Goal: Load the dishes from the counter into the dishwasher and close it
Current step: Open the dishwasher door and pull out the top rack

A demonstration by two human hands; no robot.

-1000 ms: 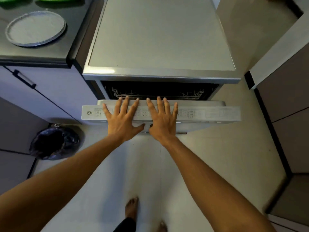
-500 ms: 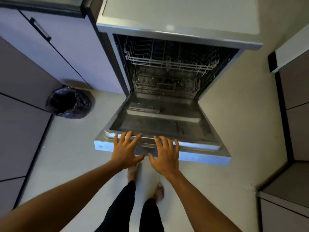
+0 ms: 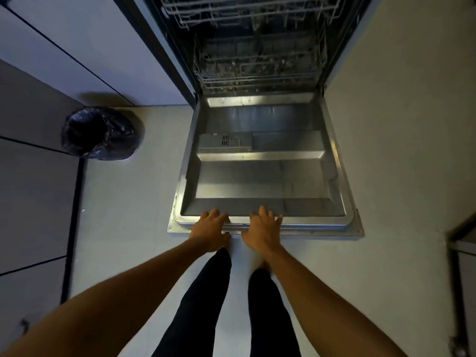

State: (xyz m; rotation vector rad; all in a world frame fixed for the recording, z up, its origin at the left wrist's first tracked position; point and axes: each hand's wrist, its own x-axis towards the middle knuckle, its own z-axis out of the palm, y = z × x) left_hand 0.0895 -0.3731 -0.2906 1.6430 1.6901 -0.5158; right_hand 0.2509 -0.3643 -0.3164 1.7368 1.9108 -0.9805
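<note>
The dishwasher door (image 3: pixel 257 176) is sheeny metal (racks (image 3: pixel 257 73) wire); bin liner (image 3: pixel 100 135) glossy plastic.

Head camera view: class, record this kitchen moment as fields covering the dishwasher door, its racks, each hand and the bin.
Door: grey steel dishwasher door, lowered flat and fully open
Racks: grey wire lower rack and upper rack, both pushed in; no dishes visible in them
Left: left hand, fingers resting on the door's near rim
Right: right hand, beside it on the same rim
Bin: round bin lined with a black bag, on the floor left of the door, apart from it
Stage: nothing loaded yet
</note>
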